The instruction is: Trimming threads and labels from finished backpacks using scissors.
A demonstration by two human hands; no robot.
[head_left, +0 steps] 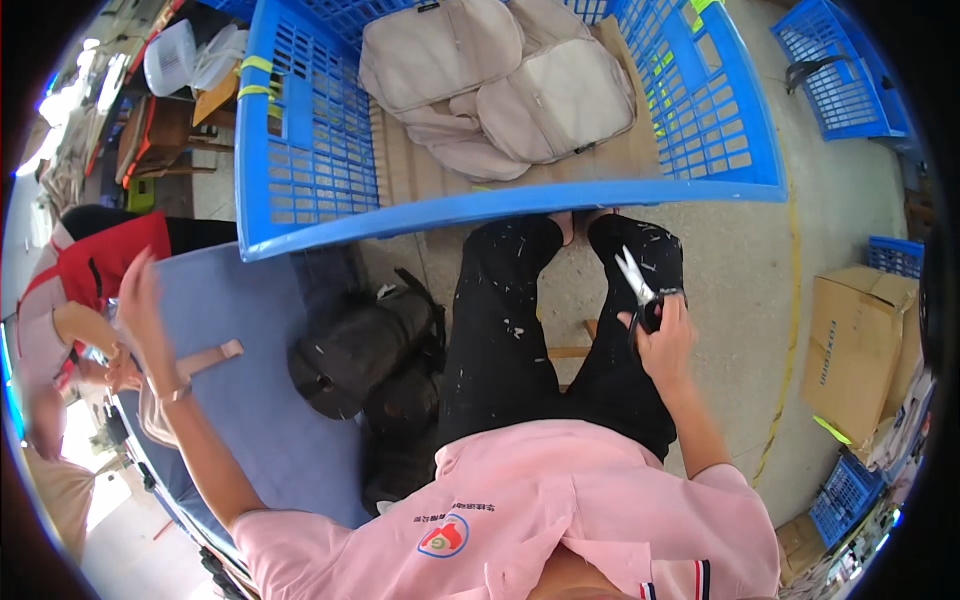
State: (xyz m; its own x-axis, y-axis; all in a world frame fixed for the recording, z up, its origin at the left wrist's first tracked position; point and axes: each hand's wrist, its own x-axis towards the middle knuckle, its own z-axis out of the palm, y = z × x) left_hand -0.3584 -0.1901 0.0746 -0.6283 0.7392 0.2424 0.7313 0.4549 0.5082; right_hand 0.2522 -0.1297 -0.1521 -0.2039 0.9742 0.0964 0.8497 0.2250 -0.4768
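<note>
Gripping spread black-handled metal scissors (642, 290), right hand (665, 340) above thread-flecked black trousers (505, 350), left hand (147, 320) uncurled near a flat pale strap (208, 359), soft beige bags (555, 95) in blue lattice plastic crate (450, 211)

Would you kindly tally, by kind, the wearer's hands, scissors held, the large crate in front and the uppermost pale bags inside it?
Hands, left hand and right hand: 2
Black-handled scissors: 1 pair
Blue plastic crate: 1
Uppermost pale fabric bags: 2
Total: 6
</note>
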